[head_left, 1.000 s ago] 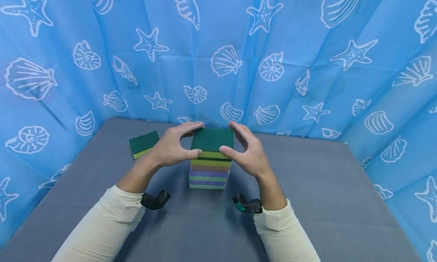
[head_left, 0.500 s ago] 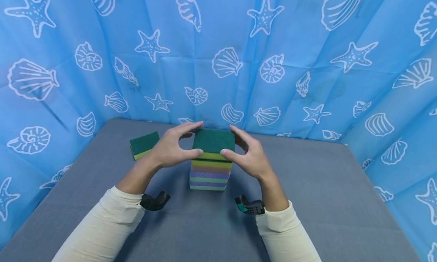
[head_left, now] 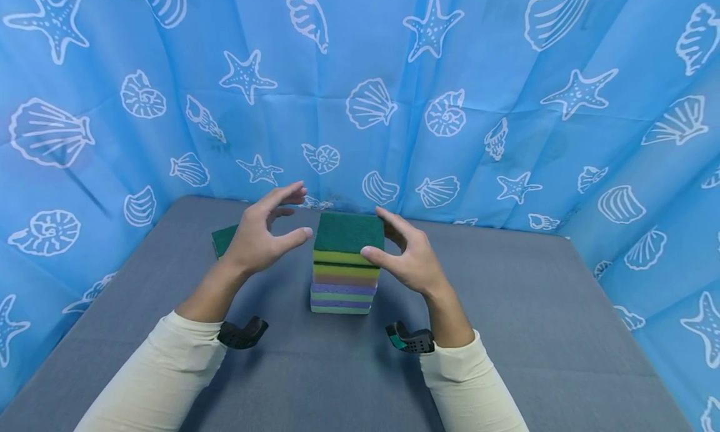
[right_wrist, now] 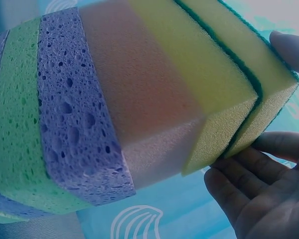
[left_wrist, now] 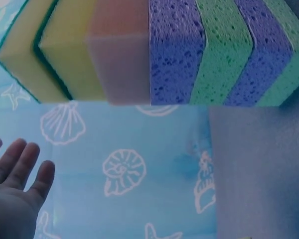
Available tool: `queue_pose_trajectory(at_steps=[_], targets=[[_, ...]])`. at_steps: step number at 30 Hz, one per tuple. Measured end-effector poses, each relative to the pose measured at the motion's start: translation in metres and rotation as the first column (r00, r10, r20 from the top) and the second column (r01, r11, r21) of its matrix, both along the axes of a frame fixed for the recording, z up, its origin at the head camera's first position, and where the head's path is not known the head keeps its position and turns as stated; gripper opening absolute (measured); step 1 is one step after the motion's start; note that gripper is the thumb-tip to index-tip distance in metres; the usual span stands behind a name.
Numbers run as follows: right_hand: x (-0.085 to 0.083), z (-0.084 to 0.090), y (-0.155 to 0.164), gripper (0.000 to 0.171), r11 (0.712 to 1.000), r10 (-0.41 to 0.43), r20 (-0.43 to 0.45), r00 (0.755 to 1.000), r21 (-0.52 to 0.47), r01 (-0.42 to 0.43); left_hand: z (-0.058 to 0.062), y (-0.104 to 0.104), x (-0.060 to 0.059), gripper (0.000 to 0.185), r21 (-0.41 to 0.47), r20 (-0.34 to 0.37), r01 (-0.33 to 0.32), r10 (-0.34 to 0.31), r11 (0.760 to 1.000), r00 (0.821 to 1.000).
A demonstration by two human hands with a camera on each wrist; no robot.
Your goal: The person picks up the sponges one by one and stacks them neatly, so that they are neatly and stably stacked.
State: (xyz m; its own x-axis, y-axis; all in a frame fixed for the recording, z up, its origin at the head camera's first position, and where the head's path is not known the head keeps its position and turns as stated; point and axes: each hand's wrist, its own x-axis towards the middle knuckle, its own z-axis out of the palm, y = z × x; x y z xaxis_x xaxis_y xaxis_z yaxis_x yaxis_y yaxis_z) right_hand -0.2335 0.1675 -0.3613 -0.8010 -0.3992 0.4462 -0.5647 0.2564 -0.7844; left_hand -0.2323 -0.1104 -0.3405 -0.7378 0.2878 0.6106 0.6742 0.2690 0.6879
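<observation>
A stack of sponges (head_left: 344, 289) stands at the middle of the table. At its top, two yellow sponges carry dark green scouring pads; below come a pinkish-brown one and alternating purple and light green ones. My right hand (head_left: 413, 257) holds the top sponge (head_left: 349, 232) by its right end, thumb at the near edge and fingers at the far edge. In the right wrist view, fingertips (right_wrist: 229, 174) touch the top sponges' corner. My left hand (head_left: 253, 238) is off the stack to its left, fingers spread and holding nothing; the left wrist view shows a gap.
Another green-and-yellow sponge (head_left: 224, 239) lies on the grey table (head_left: 506, 307) at the left, partly hidden behind my left hand. A blue curtain (head_left: 371, 63) with white shells and starfish hangs around the table's back and sides.
My left hand has let go of the top sponge and moved left and up, covering more of the sponge lying at the left. The right hand stays about where it was.
</observation>
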Motion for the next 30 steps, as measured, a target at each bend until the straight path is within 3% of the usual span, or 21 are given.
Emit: queue_pose_trajectory(at_steps=[12,19,22,26,30], targets=[[0.0,-0.001,0.001,0.075,1.0,0.009,-0.001,1.0,-0.003,-0.009,-0.009,-0.025,-0.002,0.06,0.094,-0.048,-0.179,0.184,0.979,0.982],[0.0,-0.001,0.0,0.077,1.0,0.01,-0.004,1.0,-0.009,-0.01,0.004,-0.03,0.014,0.058,0.126,-0.055,-0.285,0.293,0.95,0.954],[0.0,-0.001,0.001,0.077,1.0,0.014,-0.006,1.0,-0.01,-0.014,0.004,-0.033,0.015,0.057,0.14,-0.059,-0.323,0.333,0.936,0.941],[0.001,-0.001,0.001,0.077,1.0,0.011,-0.008,1.0,-0.01,-0.011,-0.004,-0.043,0.009,0.057,0.141,-0.056,-0.365,0.376,0.92,0.925],[0.0,-0.002,0.0,0.076,1.0,0.013,-0.008,1.0,-0.009,-0.013,-0.025,-0.063,-0.004,0.059,0.12,-0.022,-0.427,0.433,0.896,0.901]])
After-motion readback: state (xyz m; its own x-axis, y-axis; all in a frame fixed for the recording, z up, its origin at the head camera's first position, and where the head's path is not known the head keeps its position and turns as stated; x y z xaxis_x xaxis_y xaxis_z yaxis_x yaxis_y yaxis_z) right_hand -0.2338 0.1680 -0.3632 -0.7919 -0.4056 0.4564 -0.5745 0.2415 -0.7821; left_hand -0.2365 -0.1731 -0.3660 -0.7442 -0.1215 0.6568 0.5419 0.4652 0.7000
